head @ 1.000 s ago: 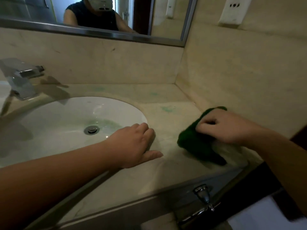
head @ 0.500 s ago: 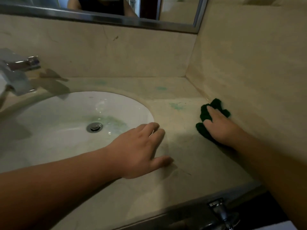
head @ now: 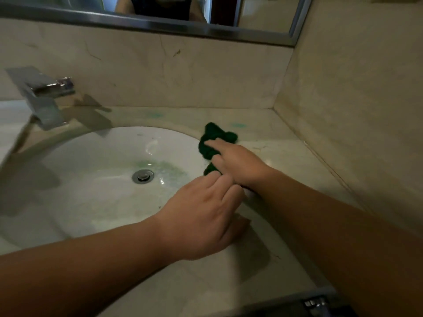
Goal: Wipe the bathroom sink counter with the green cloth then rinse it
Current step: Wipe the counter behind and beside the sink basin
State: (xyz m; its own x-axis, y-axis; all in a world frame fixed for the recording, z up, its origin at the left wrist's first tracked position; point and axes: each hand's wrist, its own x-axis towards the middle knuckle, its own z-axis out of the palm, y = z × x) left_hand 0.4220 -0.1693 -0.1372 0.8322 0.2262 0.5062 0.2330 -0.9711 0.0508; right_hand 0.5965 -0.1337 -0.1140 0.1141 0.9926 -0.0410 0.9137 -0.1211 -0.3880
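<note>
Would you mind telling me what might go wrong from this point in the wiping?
1. The green cloth sits bunched under the right hand at the sink rim, so it may skip the teal spots behind it.
2. Green residue by the drain suggests the cloth may be shedding colour onto the counter.
3. The left hand braces on the possibly wet counter and could slip.
</note>
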